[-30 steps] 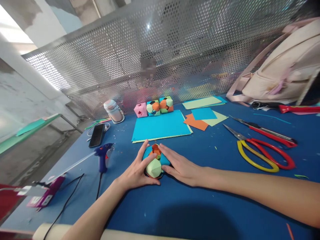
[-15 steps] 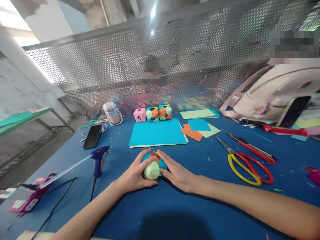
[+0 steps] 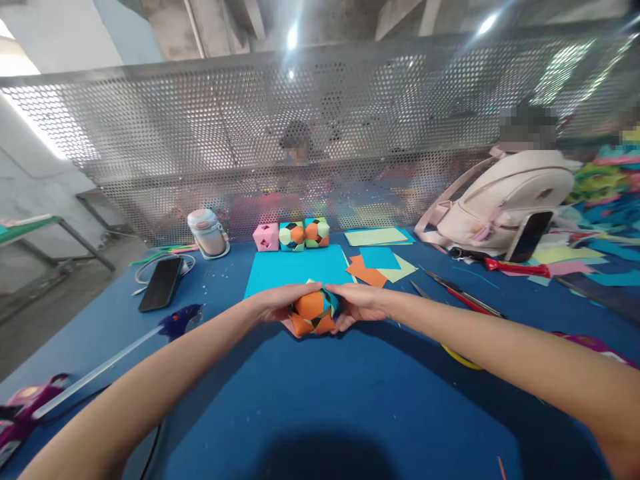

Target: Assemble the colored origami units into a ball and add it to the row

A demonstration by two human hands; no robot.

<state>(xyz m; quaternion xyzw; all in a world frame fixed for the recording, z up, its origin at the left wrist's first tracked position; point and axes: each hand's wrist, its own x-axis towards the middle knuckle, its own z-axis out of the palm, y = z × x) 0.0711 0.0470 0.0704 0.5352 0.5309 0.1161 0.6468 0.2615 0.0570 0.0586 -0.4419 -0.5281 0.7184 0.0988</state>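
Note:
Between my two hands is a folded paper ball [image 3: 314, 312], with orange faces toward me and blue and pale green bits at its edges. My left hand [image 3: 281, 303] wraps its left side, and my right hand [image 3: 357, 304] closes on its right side. Both sets of fingers are partly hidden behind the ball. It is held over the front edge of a blue paper sheet [image 3: 300, 267]. Beyond that sheet stand a pink paper cube [image 3: 266, 237] and two multicoloured folded paper cubes [image 3: 292, 236], side by side.
At left lie a glue gun [image 3: 177, 322], a black phone [image 3: 161, 283] and a bottle [image 3: 209, 233]. On the right are small paper squares [image 3: 379, 257], a red cutter [image 3: 470, 297], scissors partly under my forearm [image 3: 461, 358] and a backpack [image 3: 505, 200]. A perforated metal screen [image 3: 225, 147] stands behind.
The ball has been lifted and turned, so orange faces show where a pale green one was. Both hands have moved away from me toward the blue sheet. The camera view has shifted right.

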